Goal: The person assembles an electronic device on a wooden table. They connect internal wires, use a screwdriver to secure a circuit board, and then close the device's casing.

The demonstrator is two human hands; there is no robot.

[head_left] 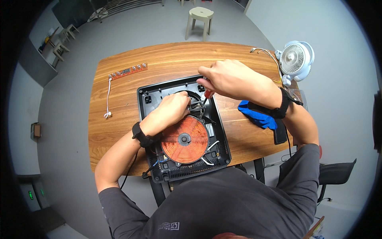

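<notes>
Black housing (222, 129) lies open on the bench (107, 131), while the right hand (221, 79) is closed around a red screwdriver (207, 93) and the left hand (174, 106), near the copper coil (175, 146), has its grip hidden.

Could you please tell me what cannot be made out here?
Head view, left hand: what its fingertips touch is hidden behind it.
Head view, screwdriver: handle mostly covered by the right hand; tip too small to make out.
Head view, red circuit strip: display too small to read.
</notes>
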